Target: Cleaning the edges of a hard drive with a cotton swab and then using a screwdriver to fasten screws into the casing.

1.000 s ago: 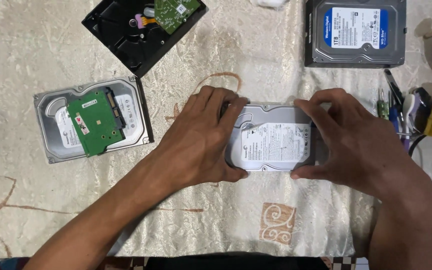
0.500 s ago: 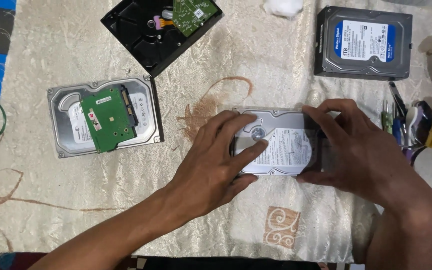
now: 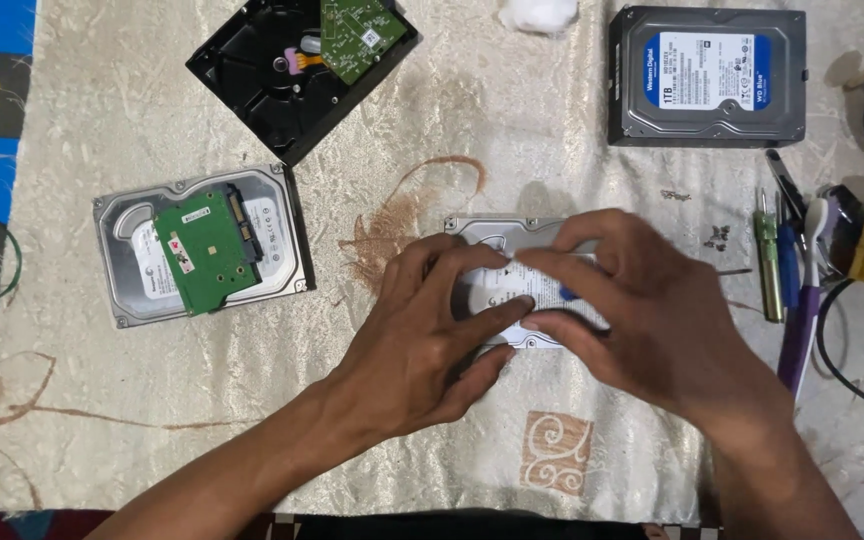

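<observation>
A silver rectangular metal hard drive (image 3: pixel 512 262) lies flat near the middle of the worktop, on a shiny cream cloth (image 3: pixel 452 130) with rust-coloured stains. Both grips cover it: the left hand (image 3: pixel 432 330) lies spread across its left part, while the right hand (image 3: pixel 642 310) has its fingertips pressed together on the label. To the left lies a second silver drive carrying a loose green circuit board (image 3: pixel 207 245); a black opened drive casing (image 3: pixel 297 70) lies beyond; a blue-labelled drive (image 3: pixel 707 75) sits well apart.

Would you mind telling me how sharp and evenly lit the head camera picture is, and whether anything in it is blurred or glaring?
Head view: even, soft light, no hard glare; faint sheen on the cream cloth. Left hand and right hand are slightly soft over the silver drive; the blue-labelled drive looks sharp.
</observation>
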